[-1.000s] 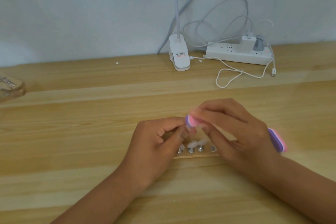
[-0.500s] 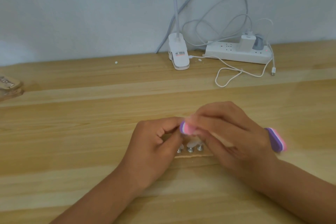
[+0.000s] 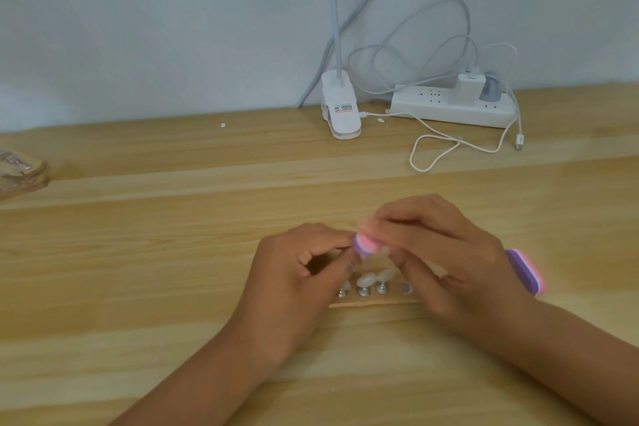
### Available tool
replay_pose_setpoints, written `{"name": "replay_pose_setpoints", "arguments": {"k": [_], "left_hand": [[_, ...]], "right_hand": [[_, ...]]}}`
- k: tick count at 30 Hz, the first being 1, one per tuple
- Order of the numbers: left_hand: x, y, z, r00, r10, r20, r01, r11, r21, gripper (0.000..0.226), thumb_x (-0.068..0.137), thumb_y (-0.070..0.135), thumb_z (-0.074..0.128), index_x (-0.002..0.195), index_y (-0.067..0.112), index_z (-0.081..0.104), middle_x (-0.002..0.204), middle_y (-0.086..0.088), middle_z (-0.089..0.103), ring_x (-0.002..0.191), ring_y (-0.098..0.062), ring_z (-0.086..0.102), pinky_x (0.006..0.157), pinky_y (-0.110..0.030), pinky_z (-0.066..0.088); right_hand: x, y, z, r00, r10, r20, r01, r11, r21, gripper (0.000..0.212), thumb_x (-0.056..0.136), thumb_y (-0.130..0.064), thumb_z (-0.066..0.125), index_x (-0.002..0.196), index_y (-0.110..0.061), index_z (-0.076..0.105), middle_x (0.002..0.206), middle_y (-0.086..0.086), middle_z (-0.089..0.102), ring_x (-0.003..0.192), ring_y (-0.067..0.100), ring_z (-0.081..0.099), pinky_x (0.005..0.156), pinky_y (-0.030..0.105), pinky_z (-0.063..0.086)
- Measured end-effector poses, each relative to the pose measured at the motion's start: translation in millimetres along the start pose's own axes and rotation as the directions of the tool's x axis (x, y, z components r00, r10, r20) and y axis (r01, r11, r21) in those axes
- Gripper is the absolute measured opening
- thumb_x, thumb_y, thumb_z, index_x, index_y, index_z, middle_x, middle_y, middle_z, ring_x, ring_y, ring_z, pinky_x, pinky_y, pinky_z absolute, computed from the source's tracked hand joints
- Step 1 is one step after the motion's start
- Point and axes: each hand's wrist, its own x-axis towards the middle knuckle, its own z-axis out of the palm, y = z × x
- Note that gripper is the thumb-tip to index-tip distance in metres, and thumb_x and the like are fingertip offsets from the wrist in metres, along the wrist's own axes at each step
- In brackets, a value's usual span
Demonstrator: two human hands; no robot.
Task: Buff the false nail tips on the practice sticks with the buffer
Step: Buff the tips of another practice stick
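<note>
A pink and purple buffer block runs across the middle of the table, and my right hand grips it; its far end sticks out past my wrist. My left hand is curled beside the buffer's left tip and pinches a practice stick there, mostly hidden by my fingers. Below the buffer stand several practice sticks with clear false nail tips on metal bases, set in a thin wooden holder. The buffer's left end lies just above those tips.
A white clip lamp base and a white power strip with a charger and looping cables sit by the back wall. A brownish object lies at the table's left edge. Small white specks lie on the wood.
The buffer has slid back and forth: its left end went left and down half a second ago, and now sits a little right again. My left hand has hardly moved.
</note>
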Motion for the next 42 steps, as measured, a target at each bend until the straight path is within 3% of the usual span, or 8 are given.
{"name": "replay_pose_setpoints", "arguments": {"k": [11, 16, 20, 24, 29, 32, 36, 42], "left_hand": [[1, 2, 0, 0.996, 0.087, -0.029, -0.087, 0.996, 0.005, 0.018, 0.084, 0.039, 0.064, 0.091, 0.027, 0.075, 0.081, 0.011, 0.073, 0.079, -0.013, 0.066, 0.069, -0.033, 0.051], [2, 0, 1, 0.998, 0.048, -0.05, -0.048, 0.999, -0.004, 0.008, 0.083, 0.029, 0.07, 0.085, 0.027, 0.077, 0.081, 0.012, 0.072, 0.08, -0.015, 0.066, 0.068, -0.034, 0.052], [2, 1, -1, 0.997, 0.078, -0.019, -0.078, 0.997, -0.007, 0.013, 0.081, 0.037, 0.064, 0.086, 0.033, 0.075, 0.083, 0.014, 0.072, 0.083, -0.011, 0.066, 0.07, -0.028, 0.05], [2, -2, 0, 0.999, 0.046, -0.03, -0.045, 0.999, 0.024, 0.009, 0.084, 0.024, 0.07, 0.084, 0.022, 0.079, 0.083, 0.014, 0.071, 0.082, -0.012, 0.065, 0.069, -0.025, 0.05], [1, 0, -1, 0.996, 0.094, 0.003, -0.094, 0.995, 0.016, 0.013, 0.083, 0.023, 0.065, 0.084, 0.029, 0.076, 0.083, 0.015, 0.071, 0.082, -0.009, 0.065, 0.069, -0.024, 0.049], [2, 0, -1, 0.999, 0.037, -0.013, -0.037, 0.999, -0.014, 0.01, 0.085, 0.025, 0.068, 0.084, 0.023, 0.078, 0.081, 0.01, 0.071, 0.079, -0.014, 0.065, 0.067, -0.028, 0.051], [2, 1, -1, 0.995, 0.095, 0.012, -0.095, 0.995, 0.033, 0.01, 0.085, 0.026, 0.065, 0.086, 0.029, 0.074, 0.082, 0.017, 0.07, 0.082, -0.011, 0.065, 0.067, -0.028, 0.05], [1, 0, -1, 0.996, 0.084, -0.007, -0.083, 0.996, 0.031, 0.015, 0.084, 0.031, 0.065, 0.077, 0.023, 0.076, 0.085, 0.012, 0.071, 0.086, -0.011, 0.064, 0.071, -0.03, 0.05]], "right_hand": [[-1, -8, 3, 0.996, -0.07, 0.046, 0.068, 0.996, 0.049, 0.042, 0.09, 0.016, 0.048, 0.119, -0.006, 0.068, 0.114, 0.011, 0.065, 0.106, 0.024, 0.062, 0.095, 0.028, 0.046], [4, 6, -3, 1.0, -0.007, 0.021, 0.007, 1.0, 0.022, 0.037, 0.087, 0.016, 0.059, 0.116, -0.004, 0.07, 0.112, 0.012, 0.066, 0.103, 0.022, 0.063, 0.09, 0.029, 0.051], [-2, -4, 1, 0.989, -0.125, 0.084, 0.12, 0.991, 0.067, 0.045, 0.086, 0.02, 0.053, 0.119, -0.006, 0.067, 0.115, 0.013, 0.065, 0.107, 0.024, 0.063, 0.095, 0.029, 0.047], [3, 7, -6, 1.0, 0.007, 0.031, -0.008, 1.0, 0.017, 0.036, 0.086, 0.016, 0.061, 0.113, -0.004, 0.072, 0.111, 0.008, 0.066, 0.101, 0.02, 0.064, 0.088, 0.029, 0.051], [-1, -4, -2, 0.985, -0.146, 0.088, 0.141, 0.988, 0.058, 0.033, 0.096, 0.008, 0.049, 0.119, -0.008, 0.067, 0.115, 0.01, 0.065, 0.109, 0.022, 0.062, 0.094, 0.03, 0.049], [2, 4, -7, 0.995, -0.042, 0.091, 0.045, 0.998, -0.031, 0.038, 0.086, 0.018, 0.058, 0.113, -0.004, 0.073, 0.11, 0.012, 0.067, 0.103, 0.021, 0.064, 0.089, 0.029, 0.051], [0, -8, -4, 0.993, -0.054, 0.109, 0.046, 0.997, 0.069, 0.027, 0.105, -0.009, 0.051, 0.111, -0.014, 0.077, 0.11, 0.002, 0.071, 0.103, 0.016, 0.067, 0.092, 0.023, 0.051], [2, -3, 0, 0.999, -0.046, 0.002, 0.046, 0.999, 0.009, 0.037, 0.087, 0.015, 0.058, 0.116, -0.005, 0.07, 0.111, 0.01, 0.067, 0.102, 0.023, 0.064, 0.087, 0.032, 0.051]]}}
